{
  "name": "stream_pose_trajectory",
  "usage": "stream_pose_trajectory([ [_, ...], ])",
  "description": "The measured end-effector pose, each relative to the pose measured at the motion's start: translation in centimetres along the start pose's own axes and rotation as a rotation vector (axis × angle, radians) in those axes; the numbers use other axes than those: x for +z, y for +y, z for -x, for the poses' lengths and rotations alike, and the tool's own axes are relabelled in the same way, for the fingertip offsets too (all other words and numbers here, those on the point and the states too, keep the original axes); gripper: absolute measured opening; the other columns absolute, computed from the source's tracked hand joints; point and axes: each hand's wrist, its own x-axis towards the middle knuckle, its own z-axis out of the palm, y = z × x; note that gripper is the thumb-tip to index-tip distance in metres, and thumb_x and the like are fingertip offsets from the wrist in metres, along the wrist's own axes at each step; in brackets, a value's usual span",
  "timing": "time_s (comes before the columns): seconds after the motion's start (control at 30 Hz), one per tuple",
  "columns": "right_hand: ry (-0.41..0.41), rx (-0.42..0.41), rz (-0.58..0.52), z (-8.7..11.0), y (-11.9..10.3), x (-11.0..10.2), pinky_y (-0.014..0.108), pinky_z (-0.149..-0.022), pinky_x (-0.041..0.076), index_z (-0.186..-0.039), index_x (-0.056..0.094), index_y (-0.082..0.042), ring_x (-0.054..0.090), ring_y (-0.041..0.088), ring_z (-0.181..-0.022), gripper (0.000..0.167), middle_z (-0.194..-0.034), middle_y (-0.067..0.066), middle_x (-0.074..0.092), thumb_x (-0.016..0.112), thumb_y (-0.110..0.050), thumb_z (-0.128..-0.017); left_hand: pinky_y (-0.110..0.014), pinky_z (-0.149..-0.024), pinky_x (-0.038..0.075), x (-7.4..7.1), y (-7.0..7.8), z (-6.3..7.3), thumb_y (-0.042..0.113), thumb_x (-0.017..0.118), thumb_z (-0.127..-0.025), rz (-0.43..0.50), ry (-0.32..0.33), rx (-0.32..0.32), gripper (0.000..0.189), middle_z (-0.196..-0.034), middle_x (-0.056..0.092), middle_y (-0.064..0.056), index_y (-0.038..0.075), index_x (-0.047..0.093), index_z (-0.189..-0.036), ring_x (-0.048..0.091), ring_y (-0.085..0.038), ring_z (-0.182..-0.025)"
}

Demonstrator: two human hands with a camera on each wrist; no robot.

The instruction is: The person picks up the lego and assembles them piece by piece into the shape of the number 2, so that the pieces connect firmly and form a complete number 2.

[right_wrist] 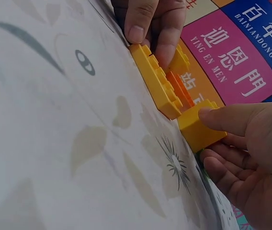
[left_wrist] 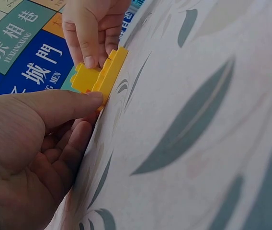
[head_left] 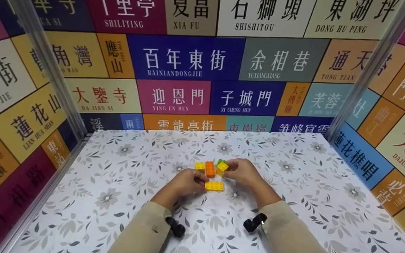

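Observation:
My left hand pinches the left end of a long yellow toy building brick, which lies flat with its studs up. The thumb and a finger are at that end in the right wrist view. A smaller yellow brick is pinched between the thumb and fingers of my right hand. It stands close to the long brick's right end. Behind the long brick lies an orange brick, with another yellow brick to its left. A green brick shows partly behind the small yellow one.
The white tabletop has a grey leaf and flower print. Sign-covered walls stand at the back and both sides. Each sleeve has a black device at the wrist.

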Motion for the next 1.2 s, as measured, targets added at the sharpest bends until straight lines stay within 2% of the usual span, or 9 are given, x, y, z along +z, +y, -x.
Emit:
stream_pose_trajectory([
  [0.27, 0.006, -0.009, 0.0, 0.0, 0.0, 0.2, 0.041, -0.102, 0.058, -0.133, 0.074, -0.013, 0.072, 0.02, -0.108, 0.046, -0.116, 0.003, 0.079, 0.087, -0.025, -0.091, -0.029, -0.085, 0.06, 0.1, -0.1, -0.1, 0.01, 0.09, -0.085, -0.047, 0.014, 0.06, 0.022, -0.097, 0.079, 0.006, 0.022, 0.082, -0.102, 0.072, -0.01, -0.089],
  [0.57, 0.012, 0.013, -0.007, 0.2, -0.2, 0.2, 0.044, -0.107, 0.056, -0.133, 0.074, -0.014, 0.071, 0.022, -0.114, 0.044, -0.118, 0.003, 0.079, 0.085, -0.025, -0.092, -0.03, -0.085, 0.06, 0.1, 0.1, -0.1, 0.009, 0.09, -0.084, -0.03, 0.016, 0.021, 0.022, -0.097, 0.078, 0.006, 0.023, 0.082, -0.099, 0.072, -0.011, -0.09],
  [0.83, 0.002, 0.015, -0.002, 0.3, -0.7, -0.2, 0.042, -0.102, 0.06, -0.133, 0.073, -0.017, 0.071, 0.022, -0.115, 0.044, -0.12, 0.002, 0.078, 0.085, -0.029, -0.093, -0.031, -0.087, 0.06, 0.0, 0.2, 0.0, 0.012, 0.09, -0.086, -0.029, 0.008, 0.016, 0.022, -0.1, 0.077, 0.005, 0.024, 0.082, -0.102, 0.071, -0.012, -0.093],
  [0.97, 0.005, -0.003, 0.003, 0.4, -0.9, -0.4, 0.04, -0.099, 0.061, -0.133, 0.074, -0.018, 0.071, 0.021, -0.114, 0.043, -0.12, 0.002, 0.078, 0.084, -0.028, -0.093, -0.031, -0.087, 0.06, 0.0, 0.1, -0.1, 0.012, 0.09, -0.085, -0.03, 0.006, 0.017, 0.022, -0.101, 0.076, 0.005, 0.025, 0.082, -0.101, 0.07, -0.013, -0.093],
  [1.2, 0.024, -0.091, 0.025, 0.8, -1.0, -0.7, 0.041, -0.099, 0.061, -0.136, 0.072, -0.015, 0.073, 0.022, -0.113, 0.047, -0.119, 0.004, 0.079, 0.083, -0.028, -0.092, -0.031, -0.087, 0.06, 0.2, -0.1, -0.1, 0.011, 0.09, -0.085, -0.043, 0.019, 0.043, 0.022, -0.1, 0.077, 0.006, 0.024, 0.082, -0.102, 0.07, -0.011, -0.092],
])
